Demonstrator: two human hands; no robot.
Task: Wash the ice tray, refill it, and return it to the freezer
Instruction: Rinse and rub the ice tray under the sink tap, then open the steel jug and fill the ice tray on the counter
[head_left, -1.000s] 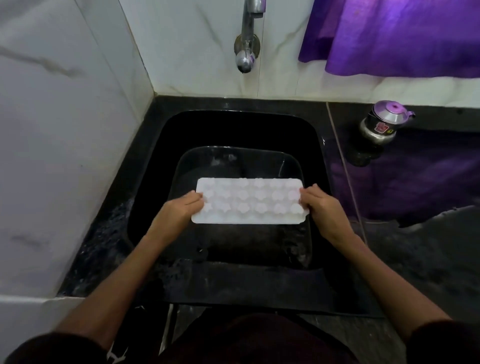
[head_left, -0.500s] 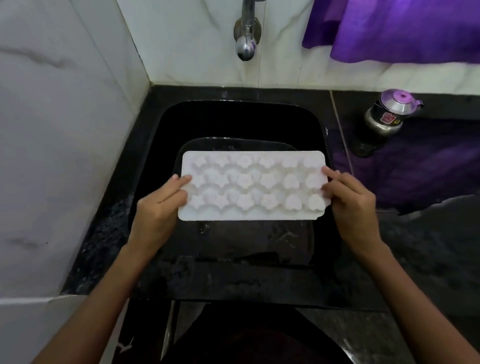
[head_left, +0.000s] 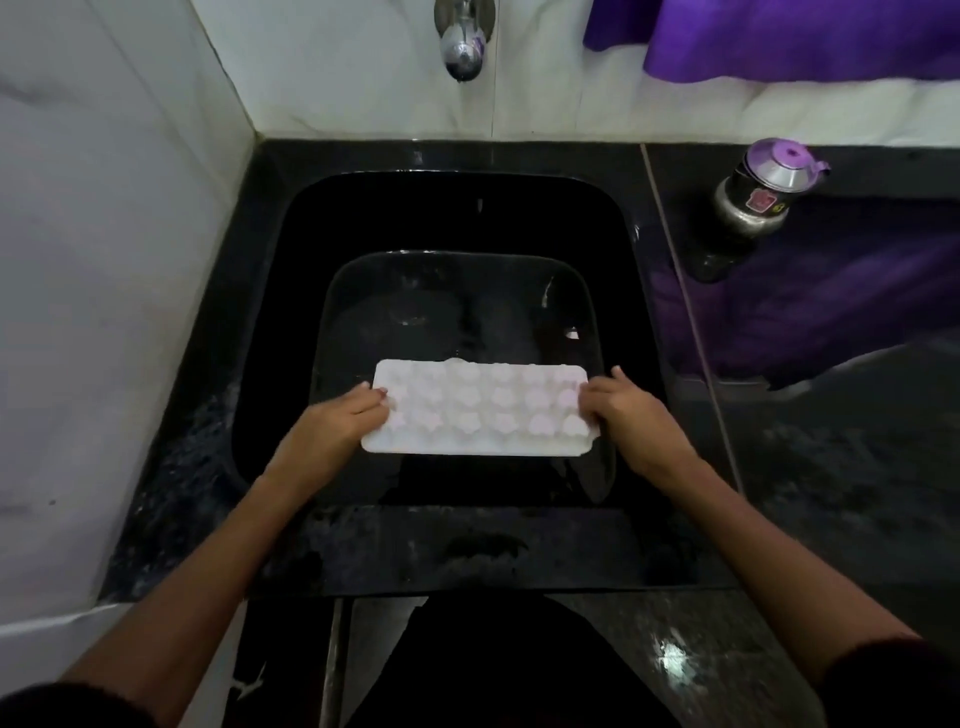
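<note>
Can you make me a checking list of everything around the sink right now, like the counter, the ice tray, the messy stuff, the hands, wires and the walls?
Surface: black counter, glossy, wet-looking speckles beside the black sink.
Job's things: white ice tray held level over a dark tub inside the sink; tap above, no stream seen.
Clutter: steel bottle with purple lid, upright on the counter at right.
Hands: left hand grips the tray's left end; right hand grips its right end.
Cables: nothing seen.
Surroundings: white marble-look walls; purple cloth hanging at upper right.
</note>
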